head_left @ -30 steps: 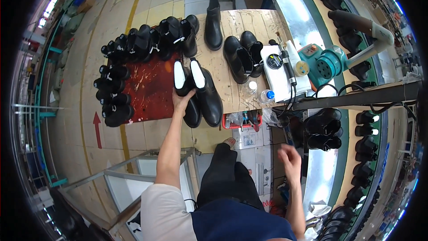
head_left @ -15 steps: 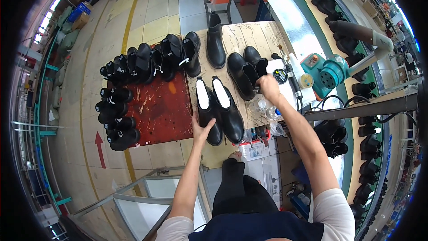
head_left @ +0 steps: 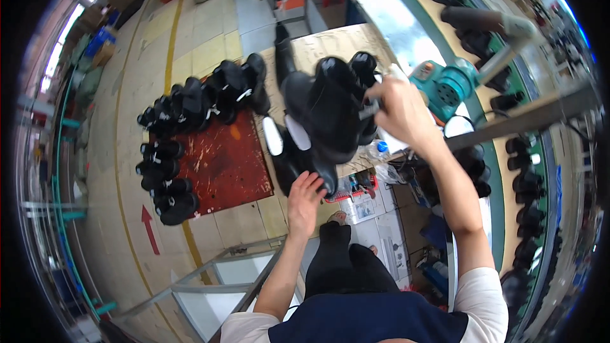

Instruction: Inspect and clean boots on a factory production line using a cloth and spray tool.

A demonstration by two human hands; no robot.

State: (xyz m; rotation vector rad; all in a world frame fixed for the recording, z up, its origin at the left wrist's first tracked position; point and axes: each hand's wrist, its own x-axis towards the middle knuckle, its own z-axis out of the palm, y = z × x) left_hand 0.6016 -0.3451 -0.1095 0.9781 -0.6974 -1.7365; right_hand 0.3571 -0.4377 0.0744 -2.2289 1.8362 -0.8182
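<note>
My right hand [head_left: 408, 114] is closed at the edge of a black boot [head_left: 324, 111], held above the table and blurred by motion. A small greyish bit shows at my fingertips; I cannot make out what it is. Under the raised boot, partly hidden, stands a pair of black boots, one with a white insert [head_left: 273, 136] in its opening. My left hand [head_left: 304, 202] has its fingers spread at the toes of that pair, holding nothing; whether it touches them is unclear. Another black boot [head_left: 363, 67] shows just behind the raised one.
Rows of black boots [head_left: 190, 105] line the red board [head_left: 222, 168] on the left. A teal machine [head_left: 448, 89] with a pipe stands at right, beside a metal bar [head_left: 527, 117]. A blue-capped bottle [head_left: 380, 147] and a red basket [head_left: 352, 187] are near the table's front edge.
My right hand has lifted a boot off the table and brought it leftward over the pair with white inserts. My left hand has let go of that pair's side and moved toward the toes.
</note>
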